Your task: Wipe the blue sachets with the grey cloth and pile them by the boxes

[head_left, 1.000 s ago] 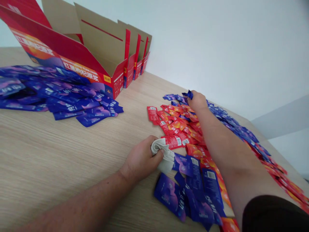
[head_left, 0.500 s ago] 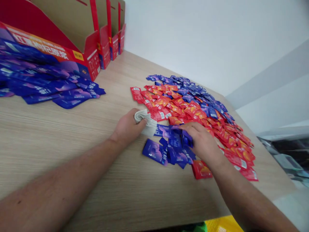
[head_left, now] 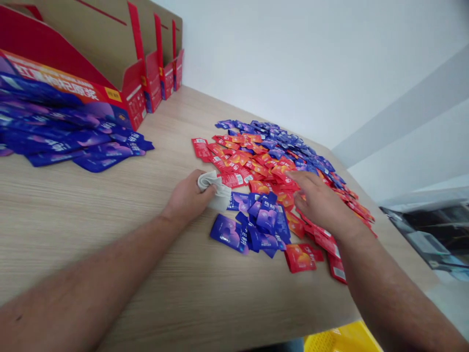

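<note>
Fingers of left hand curled round cloth; right hand fingers spread wide over red sachets

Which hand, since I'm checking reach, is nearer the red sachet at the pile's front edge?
Right. The right hand is beyond the red sachet, not touching it; the left hand, gripping a cloth, is farther off, past the blue sachets.

A pale wood-grain desk carries everything here. At its far left stand open red-and-tan cardboard cartons in a row, with a long heap of glossy blue-purple sachets lying against them. Further right spreads a wide scatter of glossy red-orange sachets, edged by a loose cluster of blue-purple sachets nearest the viewer.
</note>
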A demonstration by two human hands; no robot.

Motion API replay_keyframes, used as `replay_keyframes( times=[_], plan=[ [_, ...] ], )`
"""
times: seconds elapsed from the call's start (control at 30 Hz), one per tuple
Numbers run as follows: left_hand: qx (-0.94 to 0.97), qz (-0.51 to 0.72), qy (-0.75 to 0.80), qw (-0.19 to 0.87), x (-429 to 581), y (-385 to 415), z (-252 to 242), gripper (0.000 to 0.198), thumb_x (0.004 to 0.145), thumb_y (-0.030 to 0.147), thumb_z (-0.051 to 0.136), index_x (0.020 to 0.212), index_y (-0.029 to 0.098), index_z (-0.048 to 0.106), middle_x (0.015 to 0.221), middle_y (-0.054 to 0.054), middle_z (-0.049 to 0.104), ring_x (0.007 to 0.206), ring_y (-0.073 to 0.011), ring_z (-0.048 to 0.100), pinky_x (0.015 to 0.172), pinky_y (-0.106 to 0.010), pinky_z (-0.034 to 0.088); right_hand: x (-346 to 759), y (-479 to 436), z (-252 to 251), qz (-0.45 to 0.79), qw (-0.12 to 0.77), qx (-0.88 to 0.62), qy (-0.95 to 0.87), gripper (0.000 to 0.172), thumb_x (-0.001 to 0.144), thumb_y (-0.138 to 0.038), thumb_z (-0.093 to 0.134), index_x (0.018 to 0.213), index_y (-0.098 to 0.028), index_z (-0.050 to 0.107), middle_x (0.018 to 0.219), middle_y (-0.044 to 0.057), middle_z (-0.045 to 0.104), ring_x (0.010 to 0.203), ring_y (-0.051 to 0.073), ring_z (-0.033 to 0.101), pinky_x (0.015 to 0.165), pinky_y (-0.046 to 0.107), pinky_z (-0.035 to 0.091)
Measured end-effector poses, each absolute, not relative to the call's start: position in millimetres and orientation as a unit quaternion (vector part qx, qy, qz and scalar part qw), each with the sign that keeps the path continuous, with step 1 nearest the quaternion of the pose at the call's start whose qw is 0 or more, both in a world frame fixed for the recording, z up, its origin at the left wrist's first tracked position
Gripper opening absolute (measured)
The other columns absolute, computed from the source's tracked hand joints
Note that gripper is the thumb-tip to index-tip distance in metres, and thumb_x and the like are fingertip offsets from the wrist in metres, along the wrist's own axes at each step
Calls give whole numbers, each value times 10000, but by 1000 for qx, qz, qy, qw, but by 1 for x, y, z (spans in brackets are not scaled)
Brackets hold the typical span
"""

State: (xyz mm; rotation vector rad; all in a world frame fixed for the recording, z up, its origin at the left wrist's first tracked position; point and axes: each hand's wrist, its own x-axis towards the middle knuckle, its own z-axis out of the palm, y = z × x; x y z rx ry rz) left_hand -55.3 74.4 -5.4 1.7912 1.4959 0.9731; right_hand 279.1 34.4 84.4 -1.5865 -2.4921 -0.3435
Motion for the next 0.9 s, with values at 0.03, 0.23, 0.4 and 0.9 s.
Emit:
replay_keyframes(
  times=[0.03,0.23,0.4,0.9],
  plan=[
    [677,368,557,309,-56,74,-6,296,906,413,571,1085,192,652,1026,-59,748,961,-238,684,821,-327,487,274,49,90,-118,90,-526,-837,674,866,-151,544,1529,-263,493,1433,122,624,1354,303,584,1160,523,495],
    [669,363,550,343,-56,71,-5,223,924,385,559,1027,204,638,947,-37,740,899,-224,694,778,-330,490,231,181,100,-108,82,-545,-827,579,881,-212,569,1457,-153,574,1432,136,641,1333,312,584,1176,469,439],
    [663,355,544,373,-56,71,-3,208,920,351,554,1039,208,647,964,-38,745,909,-222,697,781,-337,493,191,299,79,-80,58,-589,-802,541,920,-248,586,1444,-115,572,1416,157,650,1306,302,598,1158,389,432],
    [642,326,545,430,-56,67,-3,185,917,318,556,1052,229,645,974,-38,734,924,-233,677,791,-359,490,107,449,-10,-34,-46,-631,-773,390,992,-400,655,1317,-188,618,1328,101,640,1121,242,664,938,467,590]
  ],
)
